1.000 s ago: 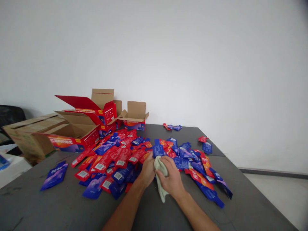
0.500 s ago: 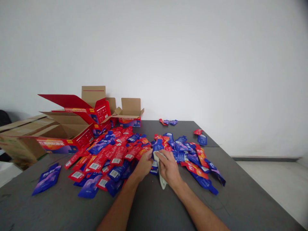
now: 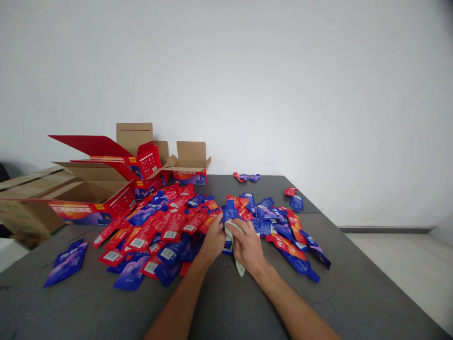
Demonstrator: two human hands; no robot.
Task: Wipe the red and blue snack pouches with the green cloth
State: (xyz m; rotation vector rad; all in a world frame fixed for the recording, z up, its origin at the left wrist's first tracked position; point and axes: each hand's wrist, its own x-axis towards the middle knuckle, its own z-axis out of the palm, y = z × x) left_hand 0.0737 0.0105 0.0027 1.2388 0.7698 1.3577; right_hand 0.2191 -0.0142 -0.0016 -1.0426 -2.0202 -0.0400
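Observation:
A big heap of red and blue foil pouches (image 3: 170, 226) covers the middle of a grey table (image 3: 354, 293). At the heap's near edge my left hand (image 3: 211, 242) is closed on a blue pouch (image 3: 229, 217) held upright. My right hand (image 3: 247, 246) is closed on a pale green cloth (image 3: 238, 262), pressed against that pouch; the cloth's tail hangs below my palm. The two hands touch each other.
Opened red and blue cartons (image 3: 141, 163) stand at the back left, with a large brown cardboard box (image 3: 31, 189) beside them. One blue pouch (image 3: 66, 262) lies apart at the left. A few pouches (image 3: 247, 178) lie at the table's far edge. White wall behind, pale floor at right.
The view has shifted a little, so the boxes and heap sit lower-left of where they were. My hands stay together on the blue pouch and cloth, the cloth now more covered by my right hand.

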